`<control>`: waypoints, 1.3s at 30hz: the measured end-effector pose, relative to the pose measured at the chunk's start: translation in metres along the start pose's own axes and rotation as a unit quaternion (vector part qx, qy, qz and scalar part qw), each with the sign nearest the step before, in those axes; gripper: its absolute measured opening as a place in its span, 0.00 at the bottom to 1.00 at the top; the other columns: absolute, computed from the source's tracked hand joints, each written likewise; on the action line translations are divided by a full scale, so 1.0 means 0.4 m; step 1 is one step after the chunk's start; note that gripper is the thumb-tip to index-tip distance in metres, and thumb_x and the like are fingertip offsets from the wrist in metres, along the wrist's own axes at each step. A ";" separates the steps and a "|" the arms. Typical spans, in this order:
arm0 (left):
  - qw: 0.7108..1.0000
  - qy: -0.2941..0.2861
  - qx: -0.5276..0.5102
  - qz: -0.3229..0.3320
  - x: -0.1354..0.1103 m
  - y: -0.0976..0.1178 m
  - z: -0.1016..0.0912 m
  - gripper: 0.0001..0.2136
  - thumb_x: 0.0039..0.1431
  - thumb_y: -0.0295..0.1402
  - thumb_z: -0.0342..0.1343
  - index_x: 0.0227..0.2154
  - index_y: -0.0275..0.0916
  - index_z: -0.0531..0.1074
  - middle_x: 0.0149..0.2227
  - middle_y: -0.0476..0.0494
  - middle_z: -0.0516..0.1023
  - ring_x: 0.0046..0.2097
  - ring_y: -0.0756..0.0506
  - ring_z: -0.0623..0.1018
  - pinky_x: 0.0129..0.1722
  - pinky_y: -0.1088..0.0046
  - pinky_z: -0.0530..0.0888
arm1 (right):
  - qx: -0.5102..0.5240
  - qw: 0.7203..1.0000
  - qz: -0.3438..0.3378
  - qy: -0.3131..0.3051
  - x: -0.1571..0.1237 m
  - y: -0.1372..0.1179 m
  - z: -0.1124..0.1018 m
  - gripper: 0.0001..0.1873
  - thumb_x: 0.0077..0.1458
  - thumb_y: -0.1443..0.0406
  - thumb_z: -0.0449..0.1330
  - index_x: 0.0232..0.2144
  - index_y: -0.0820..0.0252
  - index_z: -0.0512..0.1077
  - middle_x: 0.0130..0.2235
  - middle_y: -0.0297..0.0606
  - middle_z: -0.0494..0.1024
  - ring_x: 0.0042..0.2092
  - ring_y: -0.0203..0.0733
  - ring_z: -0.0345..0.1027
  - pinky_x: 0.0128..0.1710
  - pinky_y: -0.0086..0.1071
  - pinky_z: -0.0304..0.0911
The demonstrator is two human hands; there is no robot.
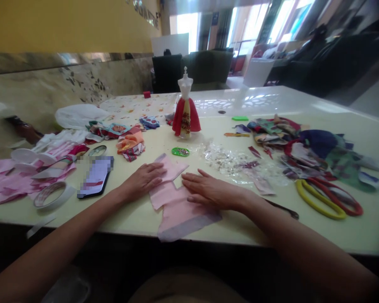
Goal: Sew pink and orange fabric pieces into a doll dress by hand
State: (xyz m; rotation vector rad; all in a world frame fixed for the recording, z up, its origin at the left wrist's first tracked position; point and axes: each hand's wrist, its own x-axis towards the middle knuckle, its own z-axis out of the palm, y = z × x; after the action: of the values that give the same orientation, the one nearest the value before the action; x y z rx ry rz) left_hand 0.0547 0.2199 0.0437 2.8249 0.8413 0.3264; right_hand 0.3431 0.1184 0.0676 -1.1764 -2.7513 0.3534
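Observation:
A cut piece of pink fabric (177, 208) with a greyish band along its near edge lies on the pale table in front of me. My left hand (145, 179) rests flat on its upper left part, fingers stretched out. Across the right side of the cloth lies my right hand (208, 189), also flat with extended fingers. Between the fingertips a notch in the fabric shows the tabletop. Just beyond the cloth sits a small green oval case (180, 152) with tiny bits in it. Further back stands a small white dress form (185, 105) wearing a red and gold skirt.
Left are a phone (96, 176), a tape roll (50, 195), pink cloth (12, 181) and orange scraps (131, 143). Clear plastic with small beads (224, 162) lies right of centre. Scissors with yellow and red handles (322, 200) and a scrap heap (303, 143) are at right.

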 end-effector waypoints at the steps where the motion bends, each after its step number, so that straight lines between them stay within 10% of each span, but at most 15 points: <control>1: 1.000 -0.001 0.001 -0.005 0.000 0.000 0.006 0.22 0.72 0.43 0.42 0.61 0.41 0.67 0.66 0.37 0.65 0.66 0.40 0.65 0.65 0.53 0.61 | -0.008 1.000 0.025 -0.011 -0.002 0.011 0.005 0.32 0.69 0.50 0.44 0.62 0.68 0.64 0.67 0.56 0.60 0.69 0.53 0.50 0.69 0.56 0.42; 7: 1.000 -0.006 0.000 -0.023 -0.004 -0.007 0.024 0.22 0.72 0.43 0.41 0.63 0.43 0.64 0.67 0.39 0.63 0.67 0.40 0.64 0.66 0.51 0.57 | -0.092 0.972 0.213 0.039 -0.026 0.041 -0.018 0.34 0.69 0.51 0.47 0.63 0.74 0.62 0.66 0.61 0.60 0.69 0.58 0.51 0.69 0.59 0.35; 15: 1.000 0.007 0.002 -0.025 -0.004 -0.014 0.029 0.23 0.71 0.45 0.40 0.62 0.44 0.66 0.67 0.41 0.64 0.66 0.39 0.65 0.66 0.53 0.59 | -0.075 0.982 0.172 0.002 -0.134 -0.056 0.005 0.33 0.69 0.50 0.44 0.67 0.64 0.60 0.68 0.55 0.57 0.71 0.57 0.46 0.69 0.58 0.40; 23: 1.000 0.020 0.015 -0.014 -0.007 -0.037 0.044 0.23 0.71 0.46 0.41 0.62 0.47 0.66 0.66 0.42 0.65 0.64 0.39 0.67 0.65 0.51 0.60 | -0.007 0.976 0.209 -0.068 -0.200 0.039 -0.015 0.38 0.68 0.48 0.47 0.70 0.64 0.51 0.72 0.53 0.43 0.72 0.54 0.37 0.70 0.49 0.43; 32: 1.000 0.023 0.012 -0.014 -0.006 -0.042 0.044 0.23 0.70 0.46 0.42 0.62 0.48 0.67 0.66 0.42 0.66 0.64 0.39 0.68 0.64 0.51 0.61 | -0.010 0.982 0.184 -0.043 -0.153 0.159 -0.062 0.29 0.69 0.57 0.49 0.66 0.65 0.61 0.69 0.48 0.56 0.69 0.49 0.51 0.69 0.44 0.49; 39: 0.999 0.034 0.003 -0.012 -0.007 -0.037 0.045 0.22 0.70 0.46 0.43 0.61 0.48 0.67 0.65 0.42 0.66 0.63 0.39 0.68 0.64 0.52 0.62 | -0.107 0.985 0.122 0.066 -0.163 0.083 -0.056 0.17 0.67 0.68 0.51 0.51 0.61 0.76 0.53 0.47 0.78 0.56 0.49 0.71 0.60 0.49 0.60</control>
State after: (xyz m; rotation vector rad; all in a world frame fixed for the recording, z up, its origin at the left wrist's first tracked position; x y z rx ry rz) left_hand 0.0493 0.2288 0.0227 2.8204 0.8913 0.4185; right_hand 0.4156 0.0971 0.0789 -1.5357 -2.5842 0.0001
